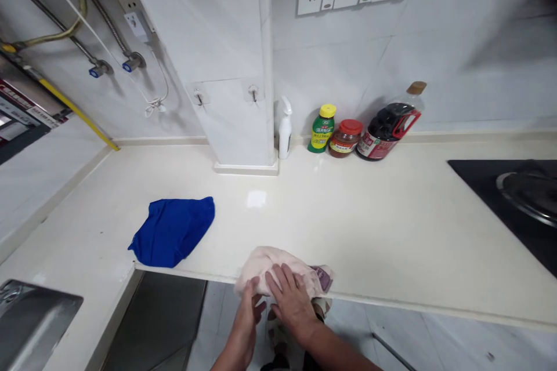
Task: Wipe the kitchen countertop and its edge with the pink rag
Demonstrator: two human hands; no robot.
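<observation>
A crumpled pale pink cloth [272,258] with a purple patch at its right end lies on the front edge of the counter and partly overhangs it. My right hand [292,303] rests on top of the cloth, its fingers stretched out and pressing lightly on the fabric. At the cloth's near left side is my left hand [249,316], loosely curved with the fingers apart, the fingertips touching the fabric's edge. Farther left, a blue cloth [174,232] lies spread near the counter's inner corner, away from both hands.
Along the wall stand a white spray bottle [285,130], a green bottle with a yellow cap [322,128], a red-lidded jar [346,138] and a large dark sauce bottle [387,127]. A black cooktop [483,177] is at right, a metal sink [39,324] at lower left.
</observation>
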